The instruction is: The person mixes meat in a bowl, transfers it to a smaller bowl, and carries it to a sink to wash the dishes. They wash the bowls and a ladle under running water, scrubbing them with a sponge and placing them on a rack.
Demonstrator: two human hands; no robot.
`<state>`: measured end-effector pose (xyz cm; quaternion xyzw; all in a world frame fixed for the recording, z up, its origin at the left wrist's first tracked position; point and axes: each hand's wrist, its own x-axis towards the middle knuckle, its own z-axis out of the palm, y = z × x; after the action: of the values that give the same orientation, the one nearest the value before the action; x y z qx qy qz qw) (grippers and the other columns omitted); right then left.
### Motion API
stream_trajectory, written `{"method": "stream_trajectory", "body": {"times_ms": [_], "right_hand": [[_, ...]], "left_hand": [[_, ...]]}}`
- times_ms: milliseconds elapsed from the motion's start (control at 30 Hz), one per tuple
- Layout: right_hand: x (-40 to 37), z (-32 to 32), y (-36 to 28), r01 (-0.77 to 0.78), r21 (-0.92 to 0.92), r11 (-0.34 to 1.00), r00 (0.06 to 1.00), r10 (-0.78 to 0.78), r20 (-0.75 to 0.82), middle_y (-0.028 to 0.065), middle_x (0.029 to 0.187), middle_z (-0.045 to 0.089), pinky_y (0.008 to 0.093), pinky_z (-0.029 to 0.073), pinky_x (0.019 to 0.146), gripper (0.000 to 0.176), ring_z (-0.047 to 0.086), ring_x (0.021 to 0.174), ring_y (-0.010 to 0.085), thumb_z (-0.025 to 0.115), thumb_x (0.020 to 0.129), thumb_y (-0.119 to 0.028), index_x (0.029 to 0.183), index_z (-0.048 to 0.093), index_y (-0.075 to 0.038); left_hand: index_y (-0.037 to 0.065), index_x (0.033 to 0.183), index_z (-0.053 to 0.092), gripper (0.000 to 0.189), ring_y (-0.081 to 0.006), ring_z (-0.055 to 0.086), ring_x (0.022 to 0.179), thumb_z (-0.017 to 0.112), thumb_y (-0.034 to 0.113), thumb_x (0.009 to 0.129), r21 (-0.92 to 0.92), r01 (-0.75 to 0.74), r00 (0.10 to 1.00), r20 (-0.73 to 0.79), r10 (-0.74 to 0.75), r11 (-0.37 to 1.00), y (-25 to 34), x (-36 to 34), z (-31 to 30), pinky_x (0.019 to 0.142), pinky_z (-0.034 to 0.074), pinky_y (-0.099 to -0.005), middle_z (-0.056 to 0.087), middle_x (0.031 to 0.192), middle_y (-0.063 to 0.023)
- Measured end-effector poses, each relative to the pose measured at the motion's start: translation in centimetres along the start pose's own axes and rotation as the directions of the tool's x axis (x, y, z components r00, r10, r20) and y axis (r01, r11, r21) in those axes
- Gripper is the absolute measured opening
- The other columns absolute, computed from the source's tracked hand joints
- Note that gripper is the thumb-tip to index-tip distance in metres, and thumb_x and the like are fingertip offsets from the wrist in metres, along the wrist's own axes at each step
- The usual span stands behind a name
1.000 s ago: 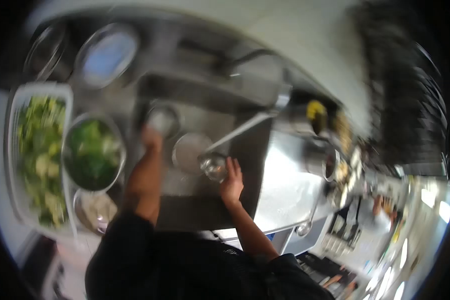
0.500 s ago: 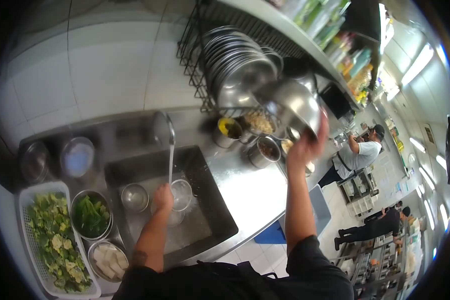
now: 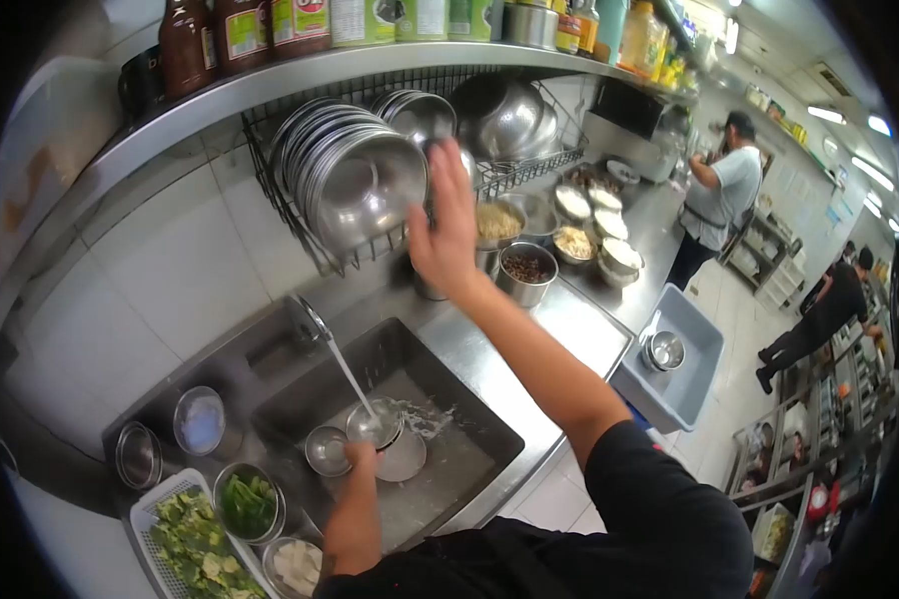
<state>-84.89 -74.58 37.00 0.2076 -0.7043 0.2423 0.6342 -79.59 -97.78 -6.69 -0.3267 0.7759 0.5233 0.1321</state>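
Wide open, right hand near stacked bowls; left hand clamped on metal bowl.

In front of me rises a wall of large pale tiles with thin dark joints. A long metal shelf curves across it, with 1 black wire rack below. I stand at a shiny steel counter that runs along the wall. To my right, the floor is light tile, and crowded shelving lines the far side. I see papers on the white far wall and at least 4 bright strip lights overhead.
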Motion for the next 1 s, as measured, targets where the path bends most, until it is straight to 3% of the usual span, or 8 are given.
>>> {"method": "stream_trajectory", "body": {"times_ms": [33,133,233,467,533,667,833,1000], "right_hand": [[-3.2,-0.5,-0.6,-0.174,0.076,0.982,0.982,0.179,-0.055,0.0242,0.147,0.036,0.0482,0.026,0.112,0.063,0.035,0.135,0.0432,0.056,0.083,0.001,0.143,0.037,0.002],[-21.4,0.6,-1.5,-0.718,0.123,0.685,0.692,0.684,0.233,0.0254,0.145,0.040,0.0414,0.029,0.113,0.056,0.036,0.137,0.0355,0.056,0.086,-0.007,0.140,0.042,0.003],[-38.1,1.2,-4.2,-0.904,-0.410,0.121,-0.126,0.841,0.526,0.0275,0.140,0.046,0.0390,0.030,0.113,0.065,0.041,0.134,0.0358,0.059,0.091,-0.031,0.141,0.039,0.005],[-40.6,5.3,-3.0,-0.975,-0.189,-0.117,-0.208,0.781,0.589,0.0234,0.133,0.055,0.0362,0.039,0.103,0.053,0.052,0.124,0.0332,0.052,0.096,-0.036,0.133,0.051,0.003],[-40.1,6.6,-2.6,-0.896,-0.388,0.216,-0.094,0.762,0.640,0.0197,0.123,0.060,0.0368,0.045,0.092,0.049,0.059,0.109,0.0324,0.059,0.091,-0.036,0.126,0.058,-0.001],[-36.6,9.4,-5.5,-0.623,-0.433,0.651,-0.046,0.522,0.852,0.0182,0.110,0.066,0.0384,0.052,0.076,0.034,0.065,0.095,0.0352,0.073,0.077,-0.027,0.103,0.069,-0.005],[-41.0,14.0,-5.0,-0.712,-0.586,0.386,-0.327,0.556,0.764,0.0188,0.098,0.068,0.0382,0.053,0.076,0.021,0.069,0.090,0.0300,0.070,0.076,-0.012,0.094,0.068,-0.001],[-41.2,14.6,-4.2,-0.845,-0.311,0.435,-0.006,0.573,0.819,0.0211,0.082,0.067,0.0412,0.053,0.071,0.019,0.067,0.081,0.0381,0.065,0.070,-0.009,0.087,0.063,0.000]], "left_hand": [[0.002,0.133,0.045,0.043,-0.0361,0.061,0.107,0.052,0.007,0.091,-0.435,0.235,0.971,0.075,-0.225,0.869,-0.1,-0.9,0.2,0.080,0.056,-0.0469,0.052,0.129,-0.0215],[0.007,0.136,0.042,0.044,-0.0331,0.060,0.104,0.052,0.017,0.095,-0.471,0.287,0.955,0.209,-0.211,0.834,-3.8,1.7,2.0,0.075,0.058,-0.0454,0.047,0.134,-0.0166],[0.009,0.130,0.051,0.050,-0.0266,0.063,0.099,0.066,0.034,0.089,-0.440,0.231,0.938,0.339,-0.078,0.868,-2.9,3.7,2.6,0.070,0.059,-0.0414,0.060,0.120,-0.0103],[0.009,0.128,0.045,0.040,-0.0314,0.059,0.105,0.053,0.009,0.088,-0.368,0.069,0.980,0.198,0.005,0.927,-2.1,3.6,0.0,0.069,0.057,-0.0448,0.053,0.126,-0.0150],[0.009,0.125,0.046,0.035,-0.0321,0.059,0.106,0.051,0.009,0.090,-0.428,0.070,0.969,0.243,0.040,0.901,-1.3,3.4,-0.3,0.073,0.057,-0.0469,0.053,0.126,-0.0150],[0.002,0.132,0.045,0.037,-0.0332,0.058,0.111,0.046,0.011,0.096,-0.794,0.468,0.883,0.438,-0.168,0.389,-6.2,0.7,-0.3,0.095,0.049,-0.0510,0.054,0.128,-0.0179],[0.001,0.127,0.049,0.033,-0.0320,0.059,0.111,0.050,0.013,0.097,-0.851,0.524,0.840,0.517,0.167,0.000,-14.6,4.4,1.0,0.097,0.047,-0.0506,0.059,0.123,-0.0147],[-0.002,0.120,0.055,0.033,-0.0324,0.056,0.115,0.056,0.010,0.089,-0.841,0.521,0.777,0.397,0.489,-0.145,-14.9,6.8,0.4,0.098,0.046,-0.0484,0.060,0.123,-0.0161]]}}
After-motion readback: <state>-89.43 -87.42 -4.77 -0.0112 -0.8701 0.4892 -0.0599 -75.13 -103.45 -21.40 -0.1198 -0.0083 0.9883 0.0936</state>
